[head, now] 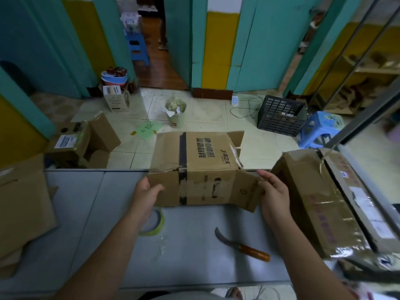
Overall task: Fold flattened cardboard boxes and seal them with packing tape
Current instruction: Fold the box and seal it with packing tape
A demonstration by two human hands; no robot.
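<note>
Brown cardboard box [207, 182], black stripe and print; grey tabletop [190, 256]; yellow-green tape roll [159, 226] by the left grip [147, 193]; orange-handled knife [242, 245].

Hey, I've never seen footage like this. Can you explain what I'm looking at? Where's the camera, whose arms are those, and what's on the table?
There is no machine here, and only one picture. It comes from a wide-angle camera worn on a person's head, looking forward and down, so the two bare arms coming up from the bottom are the wearer's own. The left hand grips the left end of a worn cardboard box, and the right hand holds the flap at its right end. The box is at the far edge of a grey table. Nearer the person lie a tape roll, partly hidden by the left forearm, and a curved knife with a wooden handle. A larger box lies on the right, and more cardboard on the left.
</note>
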